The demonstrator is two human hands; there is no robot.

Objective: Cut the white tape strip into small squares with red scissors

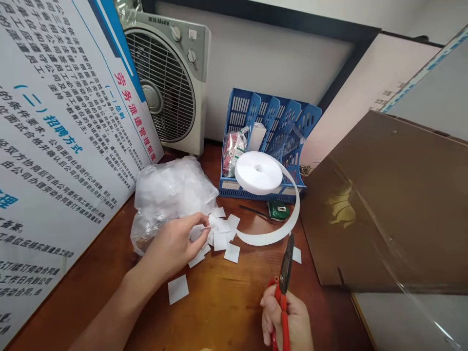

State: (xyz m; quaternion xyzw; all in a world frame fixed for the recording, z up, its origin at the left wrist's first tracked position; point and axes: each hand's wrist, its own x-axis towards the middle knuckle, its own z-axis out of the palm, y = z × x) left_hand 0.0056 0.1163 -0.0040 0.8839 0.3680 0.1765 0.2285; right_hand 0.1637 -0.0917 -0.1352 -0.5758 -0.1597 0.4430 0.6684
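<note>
My left hand (179, 246) pinches a small white square piece between thumb and fingertips, seen nearly edge-on. Under and beside those fingertips lies a loose pile of white squares (221, 241), and a single square (178, 289) rests nearer to me. In my right hand (288, 317) is a pair of scissors (286, 268) with red handles, its dark blades together and pointing up and away. A roll of white tape (259, 171) sits at the front of a blue rack, its free end curving down to the table beside the pile.
Behind my left hand is a clear plastic bag (171, 190) of white pieces. The blue file rack (272, 126) holds packets; a green tape measure (278, 210) lies before it. A box fan (164, 83) stands at the back. Printed board (73, 122) and brown panel (387, 209) flank the table.
</note>
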